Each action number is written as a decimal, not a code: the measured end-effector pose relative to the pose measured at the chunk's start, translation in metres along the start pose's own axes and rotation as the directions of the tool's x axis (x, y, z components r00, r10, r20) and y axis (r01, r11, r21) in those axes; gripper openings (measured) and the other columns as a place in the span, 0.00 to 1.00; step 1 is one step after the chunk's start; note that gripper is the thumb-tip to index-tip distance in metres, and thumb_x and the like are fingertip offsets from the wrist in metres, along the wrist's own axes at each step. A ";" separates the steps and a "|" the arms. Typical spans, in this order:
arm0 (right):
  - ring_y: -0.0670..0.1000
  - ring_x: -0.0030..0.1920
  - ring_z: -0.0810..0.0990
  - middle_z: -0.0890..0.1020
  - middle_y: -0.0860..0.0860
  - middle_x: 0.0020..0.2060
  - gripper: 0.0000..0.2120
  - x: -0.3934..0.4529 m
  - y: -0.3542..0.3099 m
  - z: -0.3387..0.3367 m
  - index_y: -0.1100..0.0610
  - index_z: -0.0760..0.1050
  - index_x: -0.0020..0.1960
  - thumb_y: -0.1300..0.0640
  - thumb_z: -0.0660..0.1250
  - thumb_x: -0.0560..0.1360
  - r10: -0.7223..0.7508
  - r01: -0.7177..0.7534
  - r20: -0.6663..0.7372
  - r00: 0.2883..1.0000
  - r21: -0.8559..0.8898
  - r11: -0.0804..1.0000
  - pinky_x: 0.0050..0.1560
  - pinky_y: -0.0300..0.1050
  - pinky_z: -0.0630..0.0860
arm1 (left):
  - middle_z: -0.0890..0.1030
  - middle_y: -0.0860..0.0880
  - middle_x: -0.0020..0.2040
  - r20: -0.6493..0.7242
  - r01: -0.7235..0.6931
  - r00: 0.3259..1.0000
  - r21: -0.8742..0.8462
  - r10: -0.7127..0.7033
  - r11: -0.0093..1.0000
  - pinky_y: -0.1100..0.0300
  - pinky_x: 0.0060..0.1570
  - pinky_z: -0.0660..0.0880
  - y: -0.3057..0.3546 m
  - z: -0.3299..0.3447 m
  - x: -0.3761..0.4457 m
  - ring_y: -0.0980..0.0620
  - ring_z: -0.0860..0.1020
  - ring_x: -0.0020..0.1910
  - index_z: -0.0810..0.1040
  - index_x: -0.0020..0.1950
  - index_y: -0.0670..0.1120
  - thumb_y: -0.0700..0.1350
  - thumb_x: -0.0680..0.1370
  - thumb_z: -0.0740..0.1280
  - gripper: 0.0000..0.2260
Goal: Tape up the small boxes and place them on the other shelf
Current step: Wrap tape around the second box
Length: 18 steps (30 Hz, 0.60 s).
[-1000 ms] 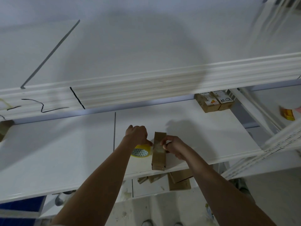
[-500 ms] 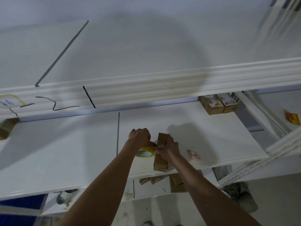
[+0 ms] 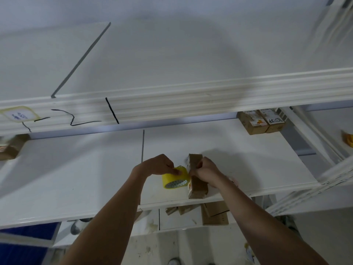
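A long small brown cardboard box [image 3: 197, 185] lies on the white middle shelf [image 3: 86, 180], near its front edge. My right hand [image 3: 207, 172] rests on the box's top, fingers curled and pinching at its left edge beside the tape. My left hand [image 3: 159, 165] grips a yellow tape roll [image 3: 174, 178] just left of the box, thumb on the roll's top. The roll touches the box's side.
Two small brown boxes [image 3: 260, 121] stand at the shelf's back right. Another brown box [image 3: 10, 148] sits at the far left. Flat cardboard pieces [image 3: 214, 215] lie on the lower shelf. The upper shelf's ribbed front beam [image 3: 191, 100] hangs overhead. A yellow object [image 3: 348, 139] lies far right.
My right hand has moved left along the box top to meet the tape roll. The roll has tilted so more of its yellow band shows. The view has shifted slightly.
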State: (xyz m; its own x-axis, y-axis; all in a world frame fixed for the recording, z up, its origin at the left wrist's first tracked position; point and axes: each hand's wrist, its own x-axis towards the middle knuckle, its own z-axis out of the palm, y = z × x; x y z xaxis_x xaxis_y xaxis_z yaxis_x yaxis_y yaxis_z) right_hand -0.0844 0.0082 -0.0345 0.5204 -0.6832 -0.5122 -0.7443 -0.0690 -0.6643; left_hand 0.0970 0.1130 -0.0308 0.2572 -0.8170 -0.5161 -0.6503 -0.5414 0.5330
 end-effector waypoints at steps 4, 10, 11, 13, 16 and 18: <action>0.52 0.50 0.76 0.75 0.53 0.53 0.21 -0.001 -0.001 0.001 0.56 0.71 0.56 0.52 0.76 0.69 -0.019 0.019 -0.003 1.000 -0.037 0.999 0.36 0.42 0.70 | 0.76 0.51 0.34 -0.100 0.026 0.995 0.025 -0.023 0.999 0.63 0.37 0.68 0.003 0.002 0.001 0.53 0.75 0.37 0.80 0.35 0.47 0.62 0.73 0.73 0.18; 0.54 0.52 0.77 0.75 0.54 0.53 0.20 0.002 0.001 0.000 0.56 0.70 0.56 0.52 0.75 0.71 -0.026 0.025 -0.007 1.000 -0.033 0.999 0.43 0.46 0.74 | 0.78 0.52 0.34 -0.191 0.123 0.976 0.102 -0.102 0.987 0.62 0.35 0.70 0.006 0.004 0.006 0.52 0.78 0.38 0.81 0.36 0.48 0.65 0.70 0.73 0.20; 0.53 0.51 0.77 0.75 0.54 0.53 0.19 0.002 0.001 -0.002 0.55 0.70 0.55 0.52 0.75 0.71 -0.022 0.022 -0.002 1.000 -0.017 1.000 0.44 0.46 0.75 | 0.78 0.52 0.33 -0.225 0.130 0.969 0.117 -0.101 0.985 0.61 0.34 0.70 0.004 0.004 0.004 0.52 0.77 0.37 0.81 0.35 0.47 0.65 0.69 0.74 0.20; 0.52 0.50 0.77 0.76 0.52 0.51 0.18 0.003 0.001 -0.004 0.54 0.70 0.55 0.52 0.74 0.71 -0.025 0.025 0.021 0.999 0.008 1.000 0.45 0.46 0.76 | 0.76 0.52 0.31 -0.256 0.135 0.962 0.126 -0.099 0.983 0.61 0.34 0.69 -0.001 0.004 -0.002 0.52 0.77 0.35 0.78 0.32 0.49 0.65 0.68 0.75 0.21; 0.49 0.47 0.76 0.76 0.52 0.49 0.16 0.002 0.003 -0.007 0.54 0.70 0.55 0.54 0.74 0.72 -0.036 0.033 0.042 0.998 0.078 0.996 0.42 0.44 0.74 | 0.78 0.51 0.31 -0.228 0.155 0.965 0.097 -0.129 0.983 0.61 0.34 0.72 -0.006 0.005 -0.004 0.53 0.78 0.33 0.77 0.31 0.50 0.67 0.67 0.75 0.21; 0.50 0.49 0.77 0.77 0.52 0.51 0.17 0.002 0.005 -0.005 0.54 0.70 0.56 0.55 0.74 0.72 -0.032 0.023 0.067 0.997 0.138 0.990 0.43 0.44 0.75 | 0.79 0.50 0.32 -0.206 0.175 0.966 0.076 -0.156 0.982 0.61 0.34 0.73 -0.005 0.005 -0.006 0.54 0.78 0.33 0.78 0.32 0.49 0.67 0.66 0.75 0.22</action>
State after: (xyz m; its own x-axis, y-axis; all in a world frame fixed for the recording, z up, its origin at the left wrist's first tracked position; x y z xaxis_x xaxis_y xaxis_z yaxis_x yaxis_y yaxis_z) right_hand -0.0888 0.0027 -0.0365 0.5710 -0.6305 -0.5258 -0.6676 0.0162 -0.7444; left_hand 0.0950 0.1218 -0.0341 0.4975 -0.7455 -0.4435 -0.6475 -0.6594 0.3820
